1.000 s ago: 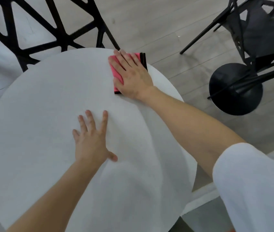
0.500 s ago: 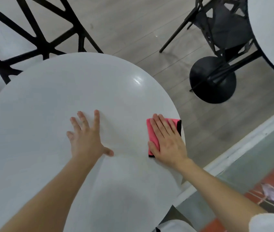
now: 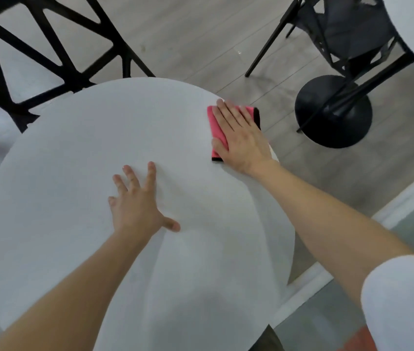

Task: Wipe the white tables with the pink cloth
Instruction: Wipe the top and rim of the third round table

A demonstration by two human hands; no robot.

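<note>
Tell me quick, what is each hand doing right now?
Left hand: open, fingers spread, flat on the white table, holding nothing.
Right hand: open and flat, pressing the pink cloth onto the table near its edge.

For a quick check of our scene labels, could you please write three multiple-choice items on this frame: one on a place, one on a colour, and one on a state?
1. Where on the round white table does the pink cloth lie?
A. At its centre
B. Near its far right edge
C. At its near left edge

2. What colour is the trim along the cloth's edge?
A. Black
B. Yellow
C. Green

3. How is the left hand placed?
A. Closed in a fist above the table
B. Gripping the cloth
C. Flat on the table, fingers spread

Answers:
1. B, since the cloth sits by the rim, with the floor just beyond it.
2. A, since a dark band shows at the cloth's right and lower ends.
3. C, since the palm lies down on bare tabletop, while the right hand presses flat on the cloth.
</note>
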